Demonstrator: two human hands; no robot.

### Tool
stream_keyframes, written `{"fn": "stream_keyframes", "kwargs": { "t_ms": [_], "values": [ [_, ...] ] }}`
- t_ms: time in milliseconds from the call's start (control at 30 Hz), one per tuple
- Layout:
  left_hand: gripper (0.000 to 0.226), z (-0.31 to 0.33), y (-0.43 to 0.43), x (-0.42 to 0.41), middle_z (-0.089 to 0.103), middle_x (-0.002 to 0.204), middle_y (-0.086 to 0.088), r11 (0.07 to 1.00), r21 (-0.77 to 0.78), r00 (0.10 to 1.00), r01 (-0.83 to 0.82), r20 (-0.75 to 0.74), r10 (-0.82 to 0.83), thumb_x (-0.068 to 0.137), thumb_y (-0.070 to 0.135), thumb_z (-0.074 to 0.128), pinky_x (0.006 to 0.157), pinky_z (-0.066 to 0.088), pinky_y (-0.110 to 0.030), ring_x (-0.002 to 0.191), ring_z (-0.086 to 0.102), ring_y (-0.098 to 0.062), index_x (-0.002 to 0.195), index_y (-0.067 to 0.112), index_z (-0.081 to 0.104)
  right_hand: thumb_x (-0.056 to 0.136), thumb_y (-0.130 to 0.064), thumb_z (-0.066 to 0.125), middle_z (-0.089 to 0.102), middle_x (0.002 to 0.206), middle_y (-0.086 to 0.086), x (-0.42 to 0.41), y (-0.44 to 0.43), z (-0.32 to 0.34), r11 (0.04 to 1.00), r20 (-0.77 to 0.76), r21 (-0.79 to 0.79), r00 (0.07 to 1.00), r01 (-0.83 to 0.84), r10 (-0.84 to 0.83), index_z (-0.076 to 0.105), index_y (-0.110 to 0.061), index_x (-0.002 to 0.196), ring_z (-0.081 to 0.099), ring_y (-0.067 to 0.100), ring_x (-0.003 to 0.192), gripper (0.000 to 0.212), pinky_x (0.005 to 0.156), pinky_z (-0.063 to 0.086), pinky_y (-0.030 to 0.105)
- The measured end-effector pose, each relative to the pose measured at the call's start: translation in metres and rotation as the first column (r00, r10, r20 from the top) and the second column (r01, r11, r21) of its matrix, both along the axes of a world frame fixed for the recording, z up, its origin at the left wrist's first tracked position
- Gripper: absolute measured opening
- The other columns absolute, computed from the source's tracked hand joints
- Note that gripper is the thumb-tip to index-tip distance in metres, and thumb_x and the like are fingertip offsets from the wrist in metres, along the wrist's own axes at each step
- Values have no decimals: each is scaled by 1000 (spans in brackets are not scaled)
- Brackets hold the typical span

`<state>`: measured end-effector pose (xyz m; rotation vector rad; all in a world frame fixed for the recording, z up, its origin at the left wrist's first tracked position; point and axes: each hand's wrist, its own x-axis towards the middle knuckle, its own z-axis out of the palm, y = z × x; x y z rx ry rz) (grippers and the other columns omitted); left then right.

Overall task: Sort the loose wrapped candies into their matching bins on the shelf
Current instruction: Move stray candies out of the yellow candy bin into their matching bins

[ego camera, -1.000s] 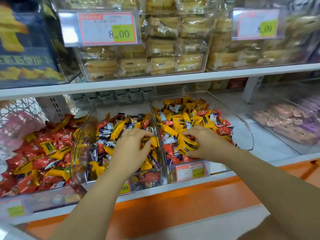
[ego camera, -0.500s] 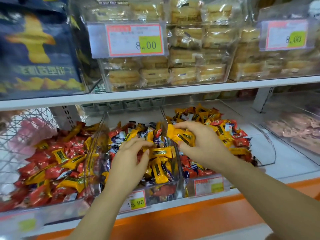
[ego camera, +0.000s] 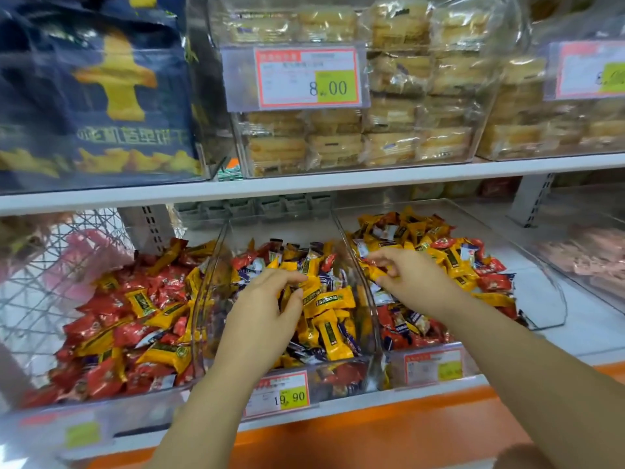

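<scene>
1. Shelf (ego camera: 581, 333) – three clear bins in a row, all still mixed red and yellow.
2. Middle bin (ego camera: 341, 377) – a heap of yellow candies (ego camera: 329, 299) lies on top by the divider; it looks fuller than half a second ago.
3. Right bin (ego camera: 541, 299) – mostly yellow with reds mixed in, so the sorting there is not finished.
4. Right hand (ego camera: 416, 286) – half a second ago it carried a yellow bunch over the divider; now it is back at the right bin's near edge and the bunch is gone, likely dropped in the middle bin.
5. Left hand (ego camera: 260, 316) – stays in the middle bin over the yellow heap.
6. Right fingers (ego camera: 385, 257) – curled loosely; cannot tell if they pinch a candy.
7. Left fingers (ego camera: 287, 277) – relaxed, thumb and forefinger apart, gripping nothing that I can see.
8. Judgement: one transfer done, many left.
</scene>
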<state>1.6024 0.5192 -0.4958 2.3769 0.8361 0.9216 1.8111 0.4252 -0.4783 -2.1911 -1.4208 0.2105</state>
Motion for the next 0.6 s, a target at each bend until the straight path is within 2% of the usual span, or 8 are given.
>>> {"fn": "stream_keyframes", "kwargs": {
  "t_ms": [67, 133, 167, 233, 300, 367, 500, 600],
  "values": [
    [22, -1, 3, 3, 53, 113, 22, 1000, 10, 999, 20, -49, -20, 94, 26, 53, 78, 33, -2, 92, 50, 6, 113, 32, 62, 92, -13, 58, 60, 120, 3, 3, -1, -2, 998, 67, -60, 998, 7, -3, 47, -22, 136, 57, 12, 104, 47, 85, 47, 29],
    [24, -1, 5, 7, 51, 115, 22, 999, 12, 996, 31, -79, -30, 95, 27, 52, 78, 29, 1, 98, 46, 6, 117, 31, 61, 90, -14, 60, 55, 103, -2, 5, -3, -3, 996, 111, -90, 994, 21, -11, 47, -24, 136, 48, 1, 74, 48, 71, 42, 27],
    [26, -1, 6, 8, 51, 116, 21, 999, 15, 995, 36, -94, -35, 95, 27, 52, 81, 29, -1, 99, 45, 5, 119, 31, 60, 89, -15, 61, 51, 97, -4, 6, -4, -1, 997, 120, -66, 992, 32, -24, 48, -24, 134, 41, 1, 67, 48, 67, 39, 25],
    [28, -2, 9, 11, 51, 120, 17, 998, 28, 989, 47, -140, -42, 95, 28, 52, 90, 29, -10, 107, 45, -1, 123, 30, 58, 87, -15, 62, 50, 91, -7, 5, -6, 5, 993, 99, 101, 993, 62, -72, 50, -23, 131, 42, 4, 63, 46, 60, 37, 20],
    [30, -4, 12, 13, 50, 124, 14, 998, 42, 981, 45, -192, -36, 95, 30, 52, 99, 27, -18, 119, 41, -5, 125, 31, 57, 85, -12, 62, 48, 85, -10, -2, -7, 16, 938, 12, 338, 996, 81, -91, 54, -24, 121, 43, 3, 56, 39, 52, 35, 13],
    [32, -6, 15, 14, 49, 127, 14, 998, 61, 971, 29, -240, -13, 94, 31, 53, 105, 27, -25, 124, 38, -8, 126, 34, 56, 84, -9, 60, 47, 78, -11, -17, -5, 27, 879, -80, 473, 996, 64, -29, 54, -25, 109, 44, 3, 54, 30, 53, 37, 13],
    [40, -9, 17, 17, 48, 130, 14, 995, 96, 950, 10, -312, 21, 93, 33, 56, 105, 30, -29, 124, 38, -11, 132, 35, 50, 84, -3, 59, 43, 62, -9, -43, 0, 33, 859, -134, 510, 983, -41, 127, 53, -22, 99, 43, 5, 51, 24, 52, 37, 18],
    [40, -10, 17, 19, 54, 128, 15, 994, 106, 950, -13, -310, 45, 92, 32, 57, 104, 33, -31, 122, 43, -11, 131, 36, 50, 85, -4, 58, 45, 65, -6, -39, 3, 27, 869, -147, 494, 982, -33, 121, 54, -23, 95, 41, 5, 52, 22, 54, 36, 14]
  ]
}}
